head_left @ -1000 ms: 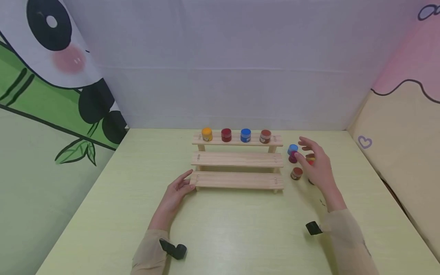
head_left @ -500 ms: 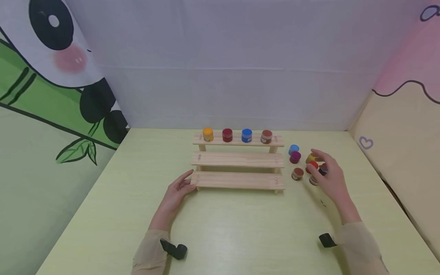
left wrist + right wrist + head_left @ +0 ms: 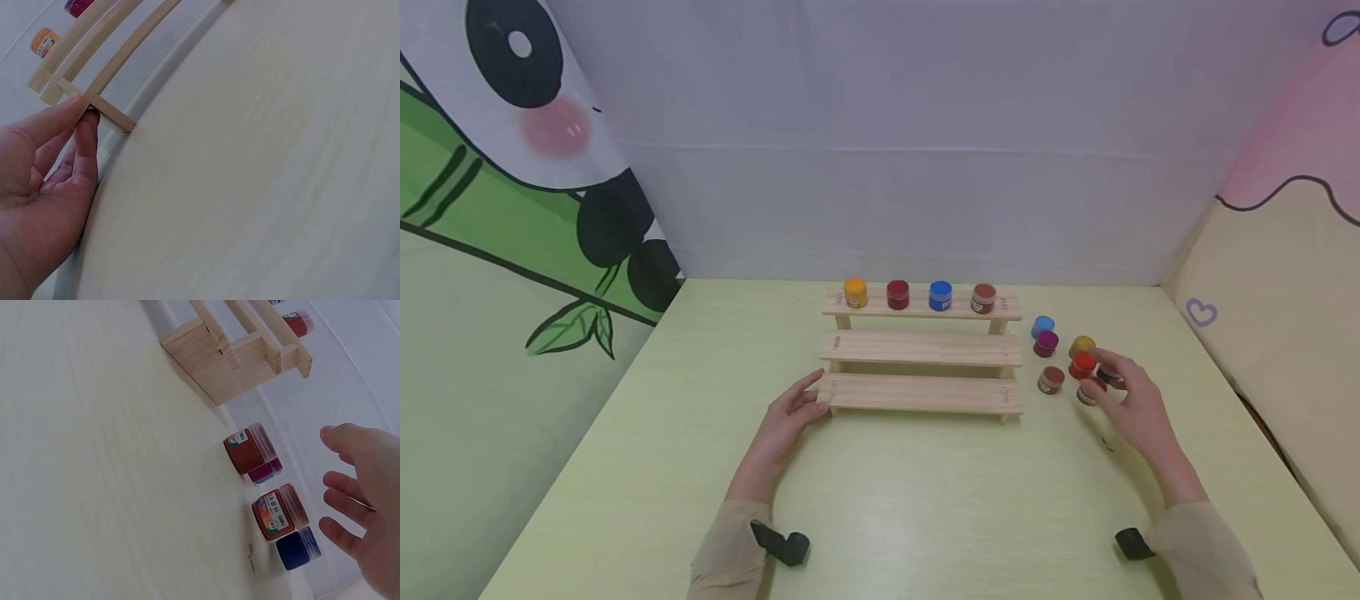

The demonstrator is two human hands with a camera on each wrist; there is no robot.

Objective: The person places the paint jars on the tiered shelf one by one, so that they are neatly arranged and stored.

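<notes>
A three-tier wooden rack [image 3: 921,346] holds an orange jar [image 3: 855,292], a dark red jar [image 3: 898,294], a blue jar [image 3: 940,295] and a brown jar [image 3: 983,298] on its top tier. The left end of its lowest tier is pinched between thumb and fingers of my left hand [image 3: 778,433] [image 3: 50,181]. Over the loose jars right of the rack, my right hand [image 3: 1138,408] [image 3: 369,500] hovers with fingers apart and nothing held. Nearest to it are a red jar [image 3: 1082,365], a brownish jar [image 3: 1087,395] and a dark blue jar [image 3: 298,548], partly hidden in the head view.
Light blue [image 3: 1042,326], purple [image 3: 1046,343], yellow [image 3: 1082,346] and reddish-brown [image 3: 1051,380] jars also stand on the table [image 3: 880,500] right of the rack. A pale cloth wall [image 3: 925,200] rises behind, with printed panels at both sides.
My right hand has moved right and toward the near edge, from beside the light blue and purple jars to the red and brownish ones. My left hand keeps its hold on the rack.
</notes>
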